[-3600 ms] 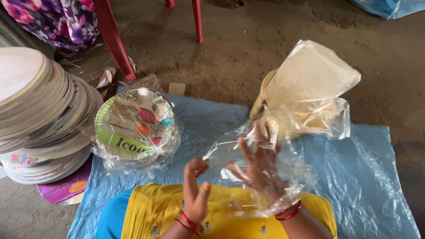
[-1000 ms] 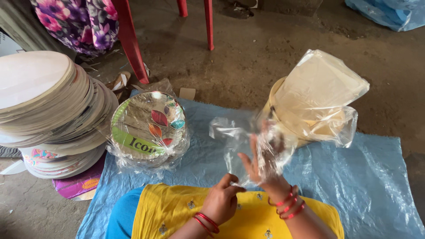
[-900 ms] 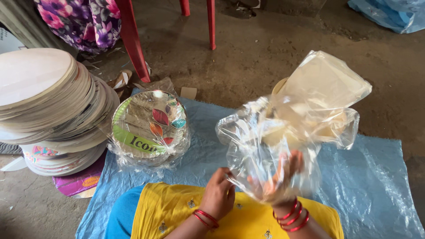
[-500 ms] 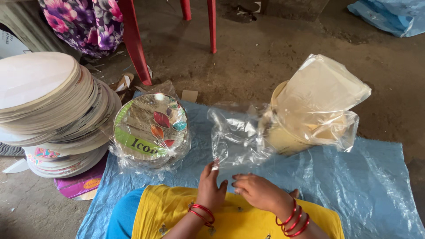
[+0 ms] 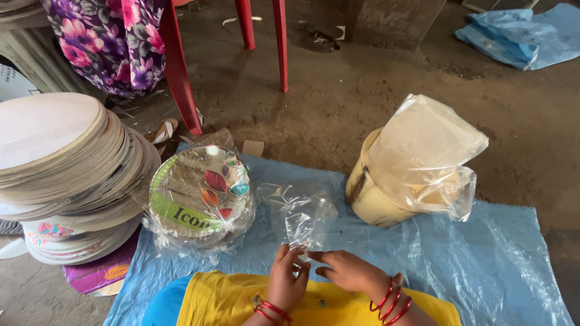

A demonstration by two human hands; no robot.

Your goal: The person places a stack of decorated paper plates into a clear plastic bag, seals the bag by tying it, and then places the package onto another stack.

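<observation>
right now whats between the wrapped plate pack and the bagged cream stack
In the head view, a crumpled clear plastic bag lies on the blue sheet between the wrapped plate pack and the bagged cream stack.

Blue tarp (image 5: 483, 259), red chair legs (image 5: 181, 72), leaf-patterned silver plates (image 5: 199, 190), clear bag (image 5: 299, 217)

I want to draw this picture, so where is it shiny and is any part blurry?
Head view: daylight glints white off the clear plastic bag pinched by the left hand and right hand, and off the wrapped stack of printed plates; the blue sheet shines softly too. The picture is sharp, with no real blur; shadows are gentle.
</observation>
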